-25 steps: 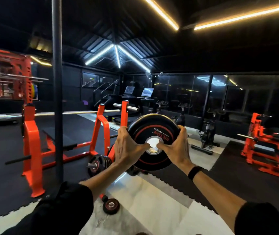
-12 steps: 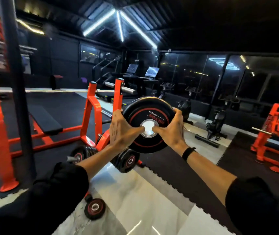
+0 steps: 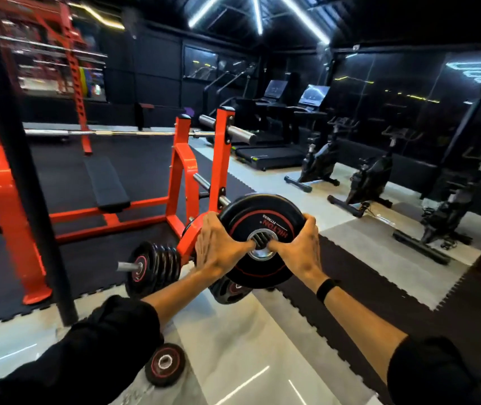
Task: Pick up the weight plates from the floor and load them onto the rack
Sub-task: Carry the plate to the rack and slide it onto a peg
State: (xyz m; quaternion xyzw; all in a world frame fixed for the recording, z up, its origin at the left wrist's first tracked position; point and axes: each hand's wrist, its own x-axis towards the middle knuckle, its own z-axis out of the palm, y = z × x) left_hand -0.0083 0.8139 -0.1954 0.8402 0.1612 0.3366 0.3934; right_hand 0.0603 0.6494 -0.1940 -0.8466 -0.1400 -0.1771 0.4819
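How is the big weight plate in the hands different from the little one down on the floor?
The held plate looks much bigger than the floor plate. The held plate is up in the air, gripped by the left hand and right hand; the floor plate rests untouched on the floor. Both are black with a red ring.

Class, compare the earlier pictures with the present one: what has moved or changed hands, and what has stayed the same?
The weight plate has been carried closer to the orange rack and lower, toward its storage pegs. Nothing was picked up or released. The left hand and right hand keep the same two-sided grip; the small plate remains on the floor.
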